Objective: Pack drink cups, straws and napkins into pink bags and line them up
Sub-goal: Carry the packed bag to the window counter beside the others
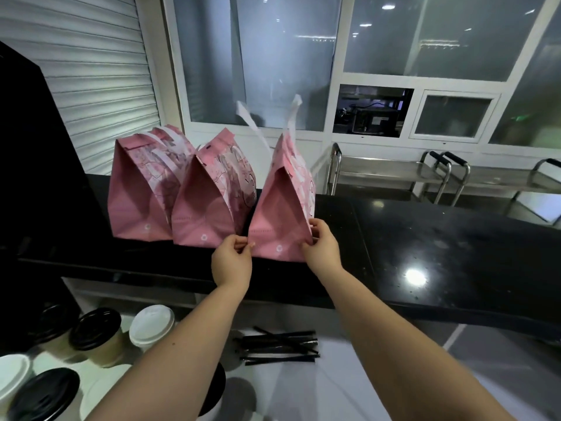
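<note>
Three pink bags stand in a row on the black raised counter [425, 238]: the left bag [136, 199], the middle bag [206, 205] and the right bag [280, 214], whose white handles stick up. My left hand [232, 258] pinches the right bag's lower left corner. My right hand [323, 243] grips its lower right corner. On the lower white worktop lie several black wrapped straws [279, 344]. Lidded paper cups stand at the lower left, one with a white lid [153, 325], another with a black lid [95, 329]. No napkins are visible.
A dark machine [36, 165] rises at the left end of the counter. Behind the counter are steel trolleys [440, 174], a window wall and a white roller shutter [91, 71]. More cups [42, 393] crowd the lower left corner.
</note>
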Tool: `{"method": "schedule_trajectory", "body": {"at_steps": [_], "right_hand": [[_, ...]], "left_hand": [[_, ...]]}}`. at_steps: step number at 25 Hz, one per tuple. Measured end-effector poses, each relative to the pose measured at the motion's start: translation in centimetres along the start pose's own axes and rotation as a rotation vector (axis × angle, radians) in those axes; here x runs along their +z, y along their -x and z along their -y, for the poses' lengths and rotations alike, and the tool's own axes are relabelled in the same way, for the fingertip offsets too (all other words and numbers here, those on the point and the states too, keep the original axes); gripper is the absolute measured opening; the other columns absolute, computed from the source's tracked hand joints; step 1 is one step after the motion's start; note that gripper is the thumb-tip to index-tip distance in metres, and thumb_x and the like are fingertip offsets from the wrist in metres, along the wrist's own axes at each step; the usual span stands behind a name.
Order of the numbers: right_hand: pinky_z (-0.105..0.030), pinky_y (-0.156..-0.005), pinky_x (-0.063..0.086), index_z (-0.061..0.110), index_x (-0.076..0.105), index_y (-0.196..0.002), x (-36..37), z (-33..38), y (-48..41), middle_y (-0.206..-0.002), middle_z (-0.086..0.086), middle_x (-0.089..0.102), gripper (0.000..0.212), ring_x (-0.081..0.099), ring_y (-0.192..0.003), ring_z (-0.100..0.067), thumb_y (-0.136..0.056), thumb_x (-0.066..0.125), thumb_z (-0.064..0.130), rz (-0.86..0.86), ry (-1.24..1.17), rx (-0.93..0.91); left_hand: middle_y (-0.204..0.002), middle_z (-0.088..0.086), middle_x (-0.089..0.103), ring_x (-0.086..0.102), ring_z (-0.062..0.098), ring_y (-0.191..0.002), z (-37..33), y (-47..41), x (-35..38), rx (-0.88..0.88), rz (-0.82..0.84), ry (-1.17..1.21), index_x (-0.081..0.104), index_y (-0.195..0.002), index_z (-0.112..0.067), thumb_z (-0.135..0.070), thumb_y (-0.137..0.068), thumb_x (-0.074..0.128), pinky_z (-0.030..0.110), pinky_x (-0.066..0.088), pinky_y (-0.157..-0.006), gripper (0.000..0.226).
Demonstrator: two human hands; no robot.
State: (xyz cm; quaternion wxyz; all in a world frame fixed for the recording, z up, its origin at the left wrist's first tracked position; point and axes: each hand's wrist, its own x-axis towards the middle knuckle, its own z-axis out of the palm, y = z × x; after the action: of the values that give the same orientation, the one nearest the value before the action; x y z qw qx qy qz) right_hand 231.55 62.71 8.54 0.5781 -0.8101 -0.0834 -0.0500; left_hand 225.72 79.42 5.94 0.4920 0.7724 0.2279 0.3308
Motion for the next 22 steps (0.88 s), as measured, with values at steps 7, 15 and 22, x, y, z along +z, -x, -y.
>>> {"method": "schedule_trajectory", "body": {"at_steps": [7,15,22], "right_hand": [[-0.035,-0.071,0.057,0.030,0.049,-0.123,-0.3,0.1,0.5,-0.111,0.004,0.057,0.045,0.059,-0.091,-0.011,-0.083,0.067,0.017,0.045,0.175,-0.039],[-0.035,-0.089,0.048,0.024,0.058,-0.113,-10.5,4.5,2.7,-0.112,0.003,0.060,0.033,0.051,-0.109,-0.017,-0.082,0.070,0.023,-0.016,0.655,-0.417],[-0.039,-0.091,0.043,0.024,0.057,-0.124,-22.0,-0.7,14.9,-0.121,0.000,0.059,0.037,0.048,-0.115,-0.026,-0.087,0.060,0.025,-0.200,1.157,-0.166]], "left_hand": [[-0.088,-0.004,0.065,0.063,0.019,-0.084,-0.7,0.1,-0.9,0.000,-0.043,-0.014,0.060,-0.087,-0.022,-0.021,-0.079,0.076,0.028,0.046,-0.068,0.018],[-0.112,-0.004,0.058,0.051,0.021,-0.105,-9.3,3.7,1.9,0.824,0.241,-0.415,0.059,-0.111,-0.027,-0.025,-0.081,0.065,0.038,0.041,-0.088,0.030],[-0.122,-0.005,0.051,0.044,0.020,-0.116,-12.2,15.0,8.5,1.014,0.647,-0.434,0.050,-0.124,-0.032,-0.040,-0.088,0.056,0.038,0.034,-0.097,0.038]]}}
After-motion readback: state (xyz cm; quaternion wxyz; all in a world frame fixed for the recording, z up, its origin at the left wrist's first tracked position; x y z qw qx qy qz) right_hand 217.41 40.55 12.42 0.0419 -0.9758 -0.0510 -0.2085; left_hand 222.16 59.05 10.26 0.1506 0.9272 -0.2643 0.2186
